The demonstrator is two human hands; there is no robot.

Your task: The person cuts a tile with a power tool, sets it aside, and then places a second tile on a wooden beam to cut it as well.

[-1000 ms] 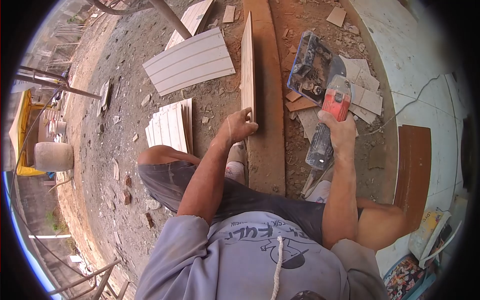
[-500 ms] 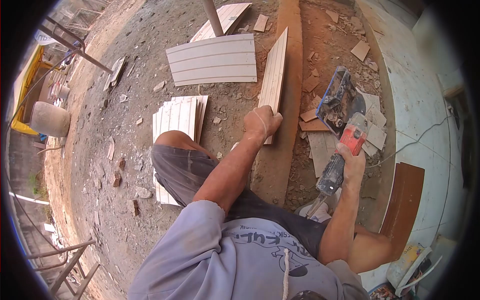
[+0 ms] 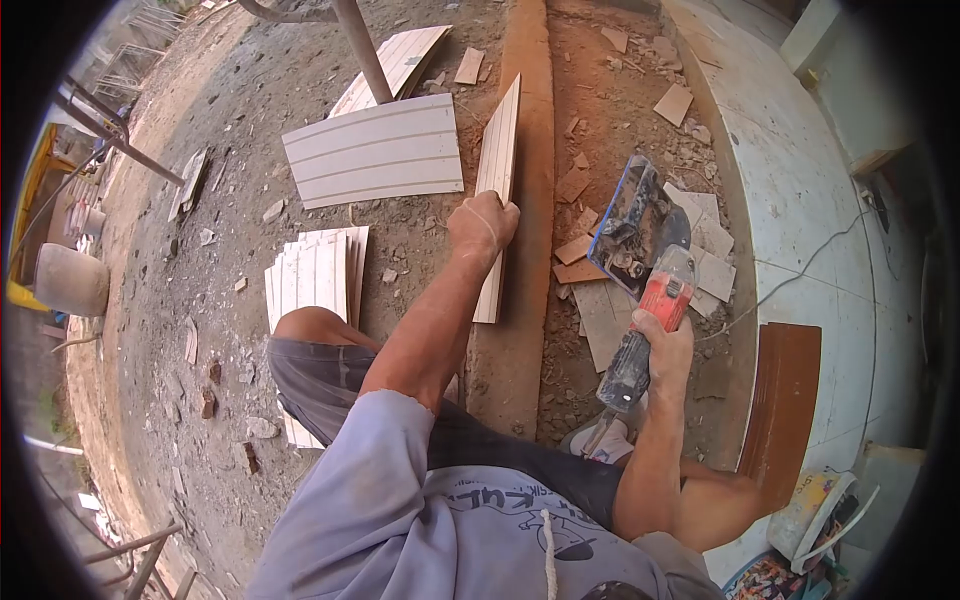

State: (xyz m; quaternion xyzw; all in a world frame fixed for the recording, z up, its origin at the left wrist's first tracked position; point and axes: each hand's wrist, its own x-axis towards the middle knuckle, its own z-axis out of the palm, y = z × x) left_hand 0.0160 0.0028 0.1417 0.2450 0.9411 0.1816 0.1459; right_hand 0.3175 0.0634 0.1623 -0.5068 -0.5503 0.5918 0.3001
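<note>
My left hand (image 3: 481,226) is closed around a long, narrow, pale grooved tile (image 3: 499,150), gripping it near its middle. The tile stands on its edge and points away from me, beside a raised brown ledge (image 3: 525,130). In my right hand (image 3: 664,345) is a red and black angle grinder (image 3: 667,290) with a dusty, blue-edged base plate (image 3: 628,222). The grinder is held above the broken pieces right of the ledge; its disc cannot be made out. A stack of pale grooved tiles (image 3: 312,275) lies left of my left arm.
A wide pale grooved panel (image 3: 372,150) lies ahead, near a metal pole (image 3: 362,50). Broken tile pieces (image 3: 703,240) litter the dirt on the right. Brown planks (image 3: 785,410) and a bucket (image 3: 815,515) are on the white tiled floor. A cord (image 3: 805,275) crosses that floor.
The camera view has shifted, so the scene sits further left and slightly lower. My left hand has moved further along the tile, away from me. The angle grinder stays in my right hand.
</note>
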